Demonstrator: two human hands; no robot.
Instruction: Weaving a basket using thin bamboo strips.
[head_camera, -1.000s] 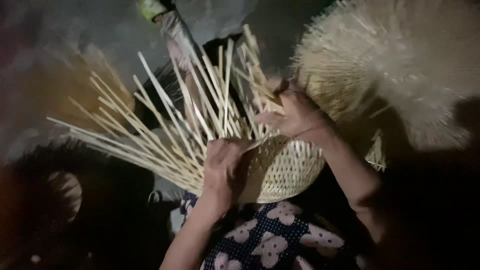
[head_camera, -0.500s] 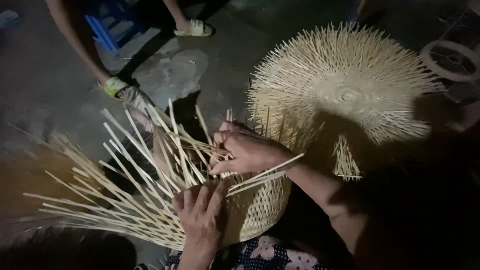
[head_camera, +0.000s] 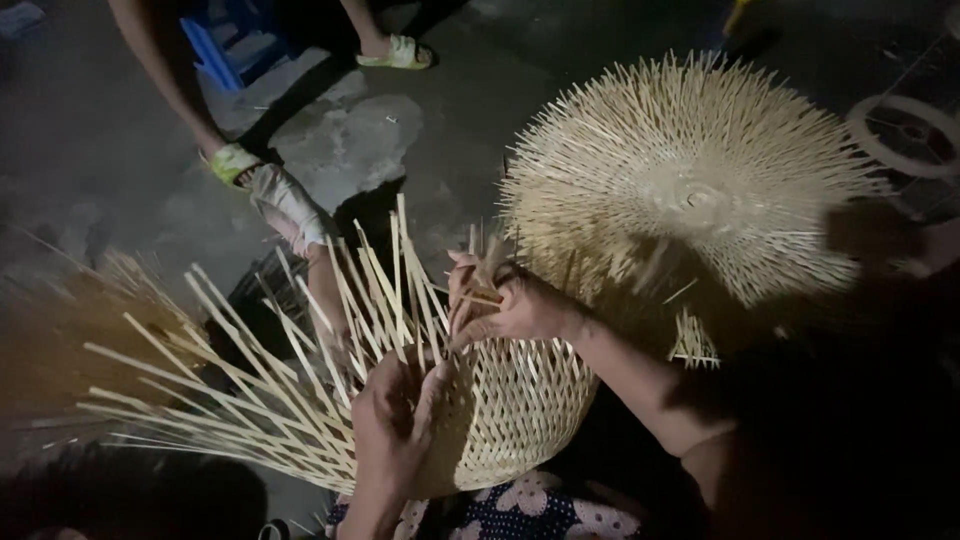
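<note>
The half-woven basket (head_camera: 520, 410) lay on its side in the person's lap, low in the middle of the view, with its woven wall facing the camera and its loose bamboo strips (head_camera: 300, 370) fanning up and out to the left. The left hand (head_camera: 395, 425) rested against the near edge of the woven part, fingers bent and pressed on the weave where the loose strips began. The right hand (head_camera: 505, 300) sat above it at the top edge of the weave, fingers curled and pinching one thin strip among the upright ones. The two hands were near each other but apart. Below the basket showed a dark cloth with a pale flower print (head_camera: 530, 510). Just beyond the right hand stood a second basket (head_camera: 690, 190), upside down, its round woven base uppermost and its unwoven strip ends bristling all around. Both rested over a dark concrete floor (head_camera: 90, 150). At the upper left another person's lower legs showed, with feet in pale yellow-green sandals (head_camera: 398, 52), next to a blue stool (head_camera: 225, 45).
</note>
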